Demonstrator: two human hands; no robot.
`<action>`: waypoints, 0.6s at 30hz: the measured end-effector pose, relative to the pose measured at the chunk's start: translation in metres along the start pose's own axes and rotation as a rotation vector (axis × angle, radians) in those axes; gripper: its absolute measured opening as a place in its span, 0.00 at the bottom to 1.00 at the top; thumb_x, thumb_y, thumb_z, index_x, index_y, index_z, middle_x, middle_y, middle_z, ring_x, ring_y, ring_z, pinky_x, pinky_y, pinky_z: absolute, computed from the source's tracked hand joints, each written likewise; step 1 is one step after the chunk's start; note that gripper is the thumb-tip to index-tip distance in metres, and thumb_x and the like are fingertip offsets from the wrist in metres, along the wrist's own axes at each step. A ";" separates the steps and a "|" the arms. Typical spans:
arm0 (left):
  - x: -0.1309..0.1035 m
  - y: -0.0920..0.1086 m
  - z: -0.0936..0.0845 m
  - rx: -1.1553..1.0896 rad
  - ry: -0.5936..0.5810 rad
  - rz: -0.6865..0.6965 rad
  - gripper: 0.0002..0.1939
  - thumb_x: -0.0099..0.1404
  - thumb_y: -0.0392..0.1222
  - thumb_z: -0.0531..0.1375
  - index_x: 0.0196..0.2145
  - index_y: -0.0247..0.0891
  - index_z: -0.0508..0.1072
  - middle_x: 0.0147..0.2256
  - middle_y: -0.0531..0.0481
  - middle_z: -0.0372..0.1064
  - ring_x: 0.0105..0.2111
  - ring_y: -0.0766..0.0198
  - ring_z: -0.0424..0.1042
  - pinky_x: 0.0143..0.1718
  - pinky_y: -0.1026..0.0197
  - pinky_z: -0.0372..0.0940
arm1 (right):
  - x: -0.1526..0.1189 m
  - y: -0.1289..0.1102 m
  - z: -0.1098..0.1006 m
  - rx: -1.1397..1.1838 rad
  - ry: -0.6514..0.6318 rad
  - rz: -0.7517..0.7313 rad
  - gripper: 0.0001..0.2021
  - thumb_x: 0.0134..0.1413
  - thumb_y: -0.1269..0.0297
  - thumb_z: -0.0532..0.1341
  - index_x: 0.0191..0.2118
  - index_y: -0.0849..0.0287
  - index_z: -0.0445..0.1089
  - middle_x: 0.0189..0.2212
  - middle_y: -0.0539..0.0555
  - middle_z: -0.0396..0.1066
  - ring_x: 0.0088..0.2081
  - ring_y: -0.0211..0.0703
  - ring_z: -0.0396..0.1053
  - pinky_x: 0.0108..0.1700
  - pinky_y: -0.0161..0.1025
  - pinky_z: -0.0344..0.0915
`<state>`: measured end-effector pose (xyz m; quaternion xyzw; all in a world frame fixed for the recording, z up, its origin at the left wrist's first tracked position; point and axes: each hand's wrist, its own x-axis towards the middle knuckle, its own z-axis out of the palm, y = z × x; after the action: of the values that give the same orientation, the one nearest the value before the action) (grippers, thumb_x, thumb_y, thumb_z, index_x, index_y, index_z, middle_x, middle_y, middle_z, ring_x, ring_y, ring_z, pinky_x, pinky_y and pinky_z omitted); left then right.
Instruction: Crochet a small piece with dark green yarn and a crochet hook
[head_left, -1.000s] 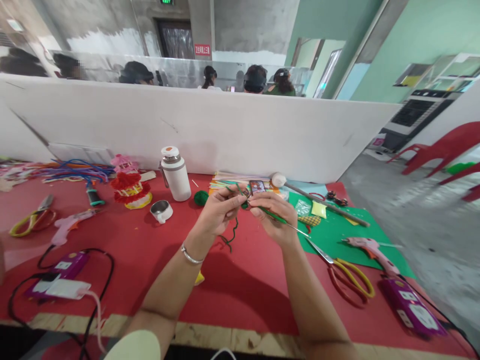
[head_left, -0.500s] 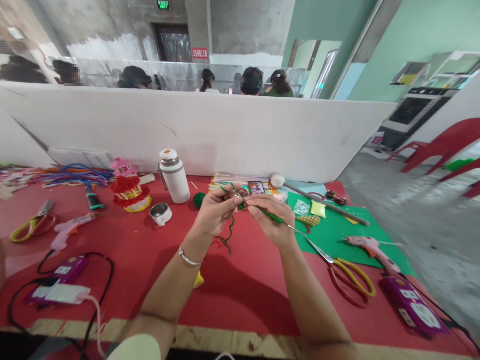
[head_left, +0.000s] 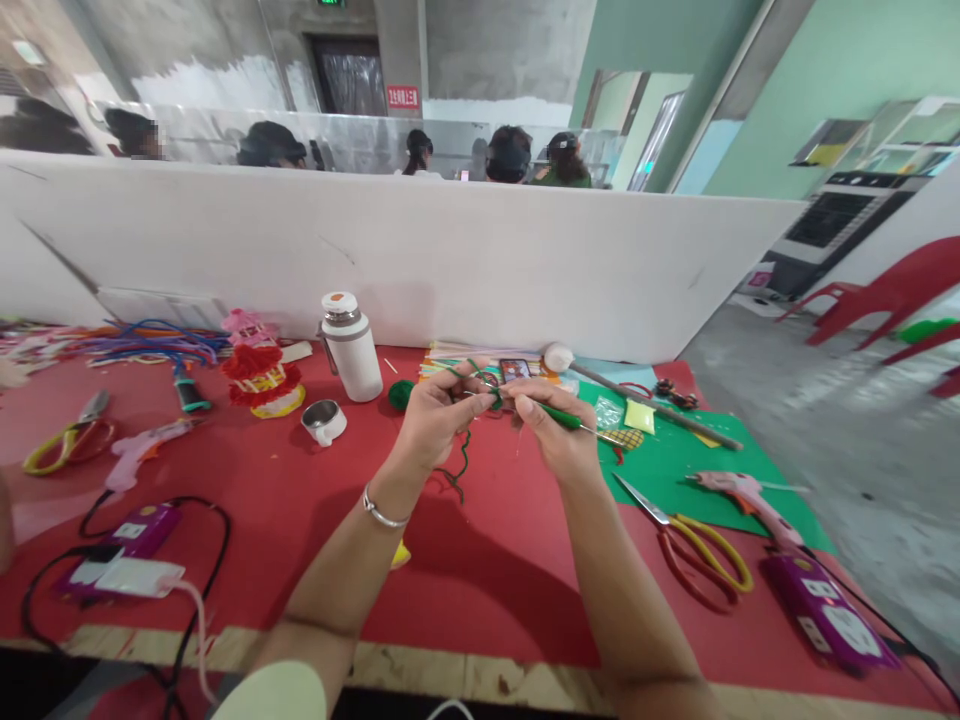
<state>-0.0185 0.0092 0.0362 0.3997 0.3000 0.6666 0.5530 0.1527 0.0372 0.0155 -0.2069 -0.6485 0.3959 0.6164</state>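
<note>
My right hand (head_left: pixel 559 425) is closed round a crochet hook (head_left: pixel 562 417) with a green handle and metal ends. Pinched in my left hand (head_left: pixel 442 415) is green yarn (head_left: pixel 472 370), looped over its raised fingers. Both sets of fingertips almost meet where hook and yarn come together; the small worked piece there is mostly hidden. A loose yarn tail (head_left: pixel 457 480) hangs below my left hand to the red table (head_left: pixel 495 570). Just behind that hand sits a dark green yarn ball (head_left: pixel 400 395).
Scissors (head_left: pixel 697 550) and a pink glue gun (head_left: pixel 746 495) lie right, on and beside a green sheet (head_left: pixel 697 460). Behind my hands are a phone (head_left: pixel 514 371), a white thermos (head_left: pixel 351 350) and its cup (head_left: pixel 324 422). A white partition (head_left: pixel 420 250) closes the back.
My right hand has swung the hook's rear end upward, so it lies flatter. My left hand still holds the yarn. The view has tilted down slightly.
</note>
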 end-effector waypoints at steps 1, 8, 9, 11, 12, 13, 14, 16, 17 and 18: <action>0.000 0.000 0.000 0.005 -0.002 0.005 0.29 0.44 0.35 0.80 0.45 0.36 0.83 0.28 0.54 0.74 0.20 0.75 0.64 0.16 0.71 0.49 | 0.000 0.000 0.000 -0.007 -0.003 0.000 0.07 0.62 0.57 0.70 0.42 0.50 0.84 0.39 0.54 0.82 0.37 0.45 0.77 0.28 0.38 0.73; 0.001 -0.002 -0.004 0.150 -0.025 0.074 0.24 0.44 0.37 0.80 0.41 0.35 0.83 0.31 0.51 0.75 0.31 0.67 0.72 0.34 0.64 0.70 | 0.001 -0.008 -0.005 -0.050 -0.078 -0.026 0.05 0.63 0.60 0.70 0.42 0.48 0.84 0.41 0.53 0.83 0.43 0.47 0.80 0.38 0.42 0.79; 0.001 -0.002 -0.005 0.179 -0.013 0.084 0.23 0.44 0.38 0.80 0.39 0.35 0.83 0.32 0.50 0.76 0.31 0.67 0.72 0.34 0.64 0.70 | 0.001 -0.009 -0.005 -0.064 -0.095 -0.031 0.04 0.63 0.60 0.70 0.41 0.48 0.84 0.42 0.54 0.84 0.45 0.48 0.80 0.42 0.44 0.80; 0.002 -0.002 -0.005 0.218 -0.001 0.105 0.22 0.45 0.39 0.79 0.40 0.35 0.83 0.32 0.50 0.76 0.31 0.66 0.71 0.33 0.64 0.69 | 0.003 -0.011 -0.006 -0.088 -0.136 -0.044 0.04 0.62 0.60 0.71 0.41 0.48 0.84 0.45 0.54 0.84 0.48 0.49 0.81 0.49 0.48 0.80; 0.002 -0.002 -0.005 0.228 -0.001 0.114 0.24 0.46 0.38 0.79 0.42 0.36 0.83 0.31 0.51 0.76 0.30 0.67 0.71 0.32 0.64 0.68 | 0.004 -0.011 -0.006 -0.099 -0.154 -0.054 0.04 0.61 0.60 0.71 0.41 0.48 0.84 0.47 0.54 0.84 0.49 0.50 0.81 0.52 0.50 0.80; 0.002 -0.002 -0.004 0.233 -0.002 0.124 0.25 0.46 0.38 0.79 0.44 0.36 0.83 0.30 0.52 0.75 0.29 0.67 0.70 0.32 0.64 0.67 | 0.004 -0.011 -0.006 -0.109 -0.167 -0.066 0.05 0.61 0.60 0.71 0.42 0.48 0.84 0.48 0.54 0.84 0.50 0.50 0.81 0.54 0.51 0.79; 0.002 -0.002 -0.004 0.237 -0.003 0.133 0.26 0.47 0.37 0.79 0.45 0.36 0.83 0.29 0.53 0.74 0.29 0.67 0.70 0.31 0.64 0.67 | 0.004 -0.011 -0.007 -0.119 -0.173 -0.080 0.06 0.61 0.61 0.71 0.43 0.47 0.84 0.48 0.53 0.84 0.50 0.49 0.81 0.56 0.52 0.78; 0.002 -0.003 -0.004 0.244 0.002 0.142 0.22 0.48 0.37 0.78 0.42 0.36 0.83 0.28 0.53 0.73 0.28 0.68 0.69 0.31 0.64 0.66 | 0.005 -0.009 -0.007 -0.138 -0.180 -0.104 0.07 0.61 0.62 0.71 0.44 0.46 0.84 0.48 0.53 0.84 0.51 0.48 0.81 0.59 0.51 0.77; 0.002 -0.003 -0.004 0.248 0.004 0.141 0.18 0.48 0.38 0.78 0.37 0.35 0.82 0.28 0.53 0.73 0.27 0.68 0.68 0.30 0.64 0.66 | 0.004 -0.009 -0.008 -0.139 -0.177 -0.104 0.07 0.61 0.62 0.72 0.44 0.45 0.84 0.48 0.52 0.84 0.51 0.48 0.81 0.59 0.51 0.76; 0.002 -0.003 -0.004 0.251 0.007 0.140 0.16 0.48 0.38 0.78 0.33 0.35 0.81 0.29 0.52 0.73 0.27 0.69 0.68 0.30 0.65 0.65 | 0.004 -0.008 -0.009 -0.132 -0.168 -0.090 0.07 0.60 0.62 0.72 0.44 0.46 0.84 0.47 0.52 0.85 0.50 0.47 0.81 0.58 0.50 0.77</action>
<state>-0.0209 0.0116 0.0317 0.4834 0.3542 0.6622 0.4498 0.1620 0.0378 0.0234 -0.1836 -0.7311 0.3403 0.5621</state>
